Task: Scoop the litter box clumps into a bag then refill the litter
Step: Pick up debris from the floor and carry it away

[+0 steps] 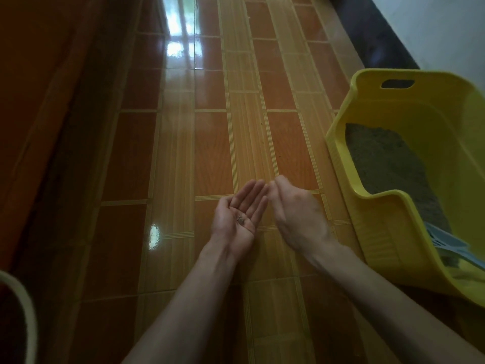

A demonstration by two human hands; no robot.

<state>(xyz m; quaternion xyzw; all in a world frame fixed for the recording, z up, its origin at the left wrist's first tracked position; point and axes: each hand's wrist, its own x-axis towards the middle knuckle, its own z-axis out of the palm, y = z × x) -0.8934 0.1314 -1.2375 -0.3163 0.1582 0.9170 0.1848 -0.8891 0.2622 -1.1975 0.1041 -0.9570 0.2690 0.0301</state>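
Note:
A yellow litter box stands on the floor at the right, with grey litter heaped inside it. A pale blue slotted scoop lies in the box's near corner. My left hand is held palm up over the tiles, fingers straight, with a few dark litter grains lying in the palm. My right hand hovers just right of it, back towards me, its fingers curled downward near the left fingertips. Whether it pinches anything is hidden.
Glossy orange and yellow tiles cover the floor ahead. A dark skirting and a white wall run behind the box. A curved white rim of some container shows at the bottom left edge.

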